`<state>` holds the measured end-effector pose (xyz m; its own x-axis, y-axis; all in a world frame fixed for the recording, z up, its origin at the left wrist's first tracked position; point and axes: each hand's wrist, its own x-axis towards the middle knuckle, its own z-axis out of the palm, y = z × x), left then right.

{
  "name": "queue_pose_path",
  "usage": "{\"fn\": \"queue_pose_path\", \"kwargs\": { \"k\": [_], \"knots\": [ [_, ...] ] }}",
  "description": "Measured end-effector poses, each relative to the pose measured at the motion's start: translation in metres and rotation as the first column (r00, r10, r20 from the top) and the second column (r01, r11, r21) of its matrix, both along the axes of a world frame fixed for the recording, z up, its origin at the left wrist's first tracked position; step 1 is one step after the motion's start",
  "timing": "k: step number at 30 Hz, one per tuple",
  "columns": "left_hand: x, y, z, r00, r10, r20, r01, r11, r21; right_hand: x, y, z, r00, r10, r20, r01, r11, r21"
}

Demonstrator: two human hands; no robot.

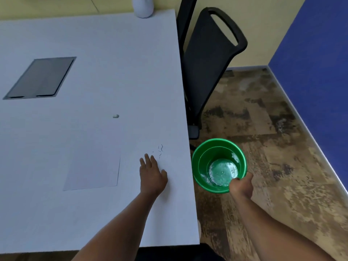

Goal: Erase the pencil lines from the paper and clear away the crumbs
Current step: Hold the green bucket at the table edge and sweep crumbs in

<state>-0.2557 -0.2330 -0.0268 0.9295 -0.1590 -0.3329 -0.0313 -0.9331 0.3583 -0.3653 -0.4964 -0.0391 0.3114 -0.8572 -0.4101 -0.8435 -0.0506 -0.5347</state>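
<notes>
Crumb-clearing step: left hand [153,176] flat, crumbs [160,150] just past fingertips; right hand [242,185] grips bin [197,161] rim. Next: sweep rightward.

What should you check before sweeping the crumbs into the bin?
1. Bin held beside the table edge: ok.
2. Bin mouth faces up: ok.
3. Right hand grips the bin rim: ok.
4. Left hand flat on the table behind the crumbs: ok.
5. Bin rim below the table edge: cannot tell.
6. Paper and eraser out of the sweep path: ok.
</notes>
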Motion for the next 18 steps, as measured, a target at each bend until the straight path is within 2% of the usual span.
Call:
{"fn": "queue_pose_path", "kwargs": {
  "k": [11,14,18],
  "knots": [
    [0.029,0.005,-0.057,0.992,-0.001,0.122,-0.009,0.997,0.080,0.032,0.015,-0.047,0.998,0.010,0.056,-0.015,0.995,0.094],
    [0.026,-0.005,-0.061,0.986,-0.113,0.121,0.102,0.991,0.088,0.034,0.017,-0.051,0.997,0.010,0.080,-0.019,0.994,0.107],
    [0.008,-0.037,-0.052,0.923,-0.378,0.065,0.376,0.926,0.044,0.032,0.023,-0.052,0.995,0.004,0.096,-0.017,0.990,0.137]
  ]
}}
